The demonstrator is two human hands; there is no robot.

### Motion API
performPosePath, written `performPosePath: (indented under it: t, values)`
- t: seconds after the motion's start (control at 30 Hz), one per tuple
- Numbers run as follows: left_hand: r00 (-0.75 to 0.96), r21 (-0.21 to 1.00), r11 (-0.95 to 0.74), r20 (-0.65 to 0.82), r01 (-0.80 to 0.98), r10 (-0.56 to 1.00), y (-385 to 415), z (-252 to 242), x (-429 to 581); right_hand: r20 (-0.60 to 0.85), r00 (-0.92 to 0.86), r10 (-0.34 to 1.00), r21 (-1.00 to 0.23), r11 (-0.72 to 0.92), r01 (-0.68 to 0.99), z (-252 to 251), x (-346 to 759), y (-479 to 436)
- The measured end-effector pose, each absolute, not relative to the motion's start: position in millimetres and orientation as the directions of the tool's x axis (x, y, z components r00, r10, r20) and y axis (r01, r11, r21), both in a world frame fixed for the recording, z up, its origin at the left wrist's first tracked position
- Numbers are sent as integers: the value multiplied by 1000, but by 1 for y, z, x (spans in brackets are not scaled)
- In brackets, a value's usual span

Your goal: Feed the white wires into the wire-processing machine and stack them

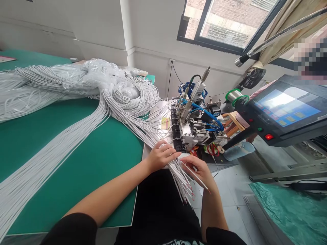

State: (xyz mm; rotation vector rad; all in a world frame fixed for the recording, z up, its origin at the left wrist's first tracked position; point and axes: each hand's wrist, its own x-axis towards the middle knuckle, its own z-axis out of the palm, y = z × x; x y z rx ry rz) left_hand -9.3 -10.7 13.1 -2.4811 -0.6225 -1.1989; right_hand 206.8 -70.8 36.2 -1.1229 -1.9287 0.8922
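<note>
My left hand (163,157) is closed over a bundle of thin white cables (178,177), its fingers lying across them at the table's corner. The loose ends of the bundle hang past the hand over my lap, several with red tips. Just to the right, my right hand (199,170) pinches a white cable (195,175) separated from the bundle, its reddish end pointing down and right. Beyond both hands stands a machine (191,126) with metal cylinders and blue air hoses; a row of black holders (175,126) runs along its near left side, with single cables leading to it.
A green-topped table (109,163) carries long white cable bundles (63,143) and clear plastic bags (102,73). Right of the machine are a spool of wire (233,97), a touchscreen control panel (288,105) and a plastic bottle (238,151). Another person is partly visible behind the panel.
</note>
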Motion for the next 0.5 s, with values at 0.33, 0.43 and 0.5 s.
performPosePath:
  t: [0.33, 0.43, 0.5]
  values:
    - [567, -22, -871, 766, 491, 301, -8, 10, -8, 368, -367, 854, -763, 503, 406, 34, 192, -64]
    - [615, -47, -894, 741, 446, 268, -8, 11, -9, 452, -204, 869, -788, 495, 366, 31, 197, -65]
    - [633, -72, -895, 732, 439, 252, -7, 11, -9, 450, 38, 892, -852, 417, 316, 28, 202, -65]
